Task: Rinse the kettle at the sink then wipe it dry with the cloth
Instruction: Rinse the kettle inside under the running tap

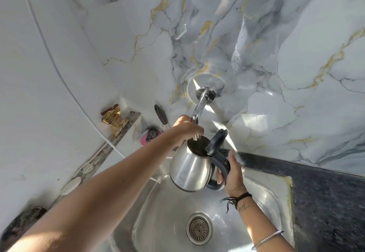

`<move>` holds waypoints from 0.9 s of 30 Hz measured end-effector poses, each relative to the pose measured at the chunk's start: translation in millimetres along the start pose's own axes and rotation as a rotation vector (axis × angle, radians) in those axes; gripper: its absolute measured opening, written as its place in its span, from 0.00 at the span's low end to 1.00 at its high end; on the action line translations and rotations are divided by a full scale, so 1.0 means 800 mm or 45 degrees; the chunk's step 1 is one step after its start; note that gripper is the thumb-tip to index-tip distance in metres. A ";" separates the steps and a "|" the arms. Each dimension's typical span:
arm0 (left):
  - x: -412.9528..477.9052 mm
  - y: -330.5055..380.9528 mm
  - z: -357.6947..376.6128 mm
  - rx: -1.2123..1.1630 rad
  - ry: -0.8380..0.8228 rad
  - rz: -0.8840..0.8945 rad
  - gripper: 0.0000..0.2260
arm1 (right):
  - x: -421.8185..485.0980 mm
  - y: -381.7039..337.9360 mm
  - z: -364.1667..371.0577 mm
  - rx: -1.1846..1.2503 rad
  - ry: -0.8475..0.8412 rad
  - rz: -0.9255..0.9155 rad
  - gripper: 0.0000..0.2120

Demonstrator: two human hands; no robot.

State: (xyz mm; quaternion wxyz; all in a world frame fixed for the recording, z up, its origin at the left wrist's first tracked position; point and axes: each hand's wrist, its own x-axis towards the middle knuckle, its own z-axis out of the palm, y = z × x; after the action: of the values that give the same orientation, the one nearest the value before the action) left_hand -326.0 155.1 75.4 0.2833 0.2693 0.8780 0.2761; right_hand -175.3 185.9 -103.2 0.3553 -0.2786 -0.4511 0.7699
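- Kettle: brushed stainless steel body with a soft sheen; its handle and raised lid look like dark matt plastic.
- Tap: polished chrome, mirror-bright.
- Sink: stainless steel, smooth and glossy, with a perforated metal drain strainer.
- Wall: glossy marble-pattern panels, grey with gold veins.
- Worktop: dark speckled stone, smooth.
- Snack packet: shiny gold foil.
- Scourer: rough steel wool.
- Bangle: thin bright metal.
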 end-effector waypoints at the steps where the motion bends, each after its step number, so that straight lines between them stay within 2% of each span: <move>1: 0.005 0.001 -0.007 0.067 -0.084 0.016 0.16 | 0.001 0.001 0.000 0.001 0.005 0.007 0.36; 3: 0.009 0.000 -0.016 0.200 -0.196 0.063 0.14 | 0.003 0.001 -0.003 0.006 0.023 0.019 0.37; 8: 0.006 -0.001 -0.024 0.418 -0.148 0.155 0.14 | 0.006 -0.003 -0.006 0.013 0.021 0.014 0.30; 14: 0.003 0.007 -0.059 0.546 -0.465 0.319 0.15 | 0.003 -0.011 -0.009 -0.003 -0.008 0.009 0.27; 17: 0.015 -0.006 -0.067 0.668 -0.436 0.388 0.27 | 0.002 -0.013 -0.011 -0.014 -0.039 -0.008 0.27; 18: 0.017 -0.014 -0.070 0.651 -0.363 0.407 0.32 | 0.002 -0.012 -0.012 -0.027 -0.042 -0.004 0.28; 19: 0.020 -0.023 -0.074 0.691 -0.190 0.488 0.36 | 0.001 -0.012 -0.012 -0.044 -0.037 0.002 0.30; 22: 0.014 -0.056 -0.091 1.072 0.674 1.005 0.37 | 0.000 -0.016 -0.009 -0.058 -0.045 -0.003 0.34; 23: 0.009 -0.066 -0.097 1.121 0.854 1.152 0.36 | -0.001 -0.019 -0.008 -0.041 -0.038 -0.013 0.33; 25: 0.004 -0.084 -0.100 1.123 1.033 1.309 0.36 | -0.002 -0.021 -0.006 -0.027 -0.008 -0.007 0.33; 27: 0.002 -0.098 -0.098 1.110 1.118 1.322 0.36 | -0.003 -0.023 -0.004 -0.057 0.022 0.009 0.34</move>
State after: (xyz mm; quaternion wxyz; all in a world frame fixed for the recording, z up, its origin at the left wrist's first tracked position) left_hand -402.3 75.2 78.5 -0.3823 0.5961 0.7008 0.0859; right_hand -165.8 191.9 -88.2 0.3502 -0.2948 -0.4641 0.7583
